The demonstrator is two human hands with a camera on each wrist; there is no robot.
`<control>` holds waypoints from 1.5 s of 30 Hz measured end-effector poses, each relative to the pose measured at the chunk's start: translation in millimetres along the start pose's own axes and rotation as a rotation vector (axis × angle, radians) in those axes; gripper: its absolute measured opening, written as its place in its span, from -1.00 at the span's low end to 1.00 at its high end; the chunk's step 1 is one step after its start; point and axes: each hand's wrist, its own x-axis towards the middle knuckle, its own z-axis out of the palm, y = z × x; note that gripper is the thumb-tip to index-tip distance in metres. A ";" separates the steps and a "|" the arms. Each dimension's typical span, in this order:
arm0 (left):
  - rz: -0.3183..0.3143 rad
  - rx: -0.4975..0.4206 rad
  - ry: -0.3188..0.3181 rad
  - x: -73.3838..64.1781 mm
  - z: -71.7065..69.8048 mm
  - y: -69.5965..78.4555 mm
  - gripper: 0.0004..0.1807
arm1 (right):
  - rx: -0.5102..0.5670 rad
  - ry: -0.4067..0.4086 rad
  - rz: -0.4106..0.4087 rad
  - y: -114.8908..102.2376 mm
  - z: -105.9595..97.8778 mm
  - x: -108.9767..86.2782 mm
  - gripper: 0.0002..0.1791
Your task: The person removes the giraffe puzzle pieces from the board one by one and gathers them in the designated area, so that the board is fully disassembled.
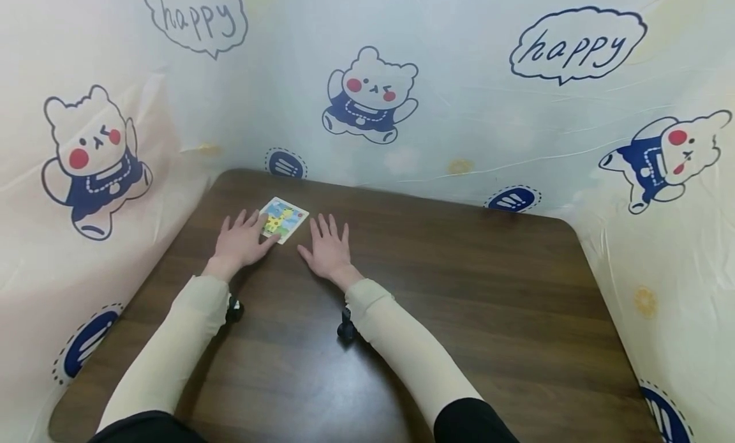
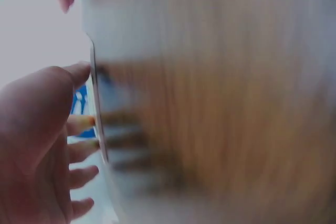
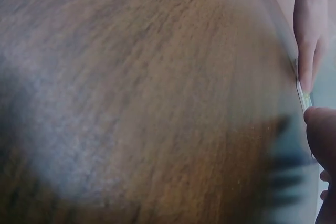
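Observation:
A small square picture board with a white border lies flat toward the back left of the table. Its print has yellow figures, perhaps giraffes, on blue and green. At its left edge is my left hand, fingers and thumb spread, with the thumb over the near corner. The left wrist view shows that thumb and the fingertips against the thin edge of the board. Just right of the board, my right hand lies palm down with fingers extended, a small gap from it in the head view.
The dark wooden table has rounded corners and a glossy patch near the front. Pale cloth with bear drawings and "happy" bubbles rises along the back and both sides. Each wrist bears a small black camera.

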 end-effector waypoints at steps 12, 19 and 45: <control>-0.046 0.004 0.013 -13.9 10.2 48.9 -0.07 | 0.000 -0.029 0.027 5.7 6.7 0.1 -0.10; -0.032 0.003 0.007 -20.9 5.4 57.3 -0.11 | 0.023 -0.050 0.036 12.7 12.9 0.7 -0.09; 0.146 -0.022 0.023 -22.0 13.5 46.6 -0.22 | 0.071 -0.084 -0.022 44.3 1.6 -18.2 -0.15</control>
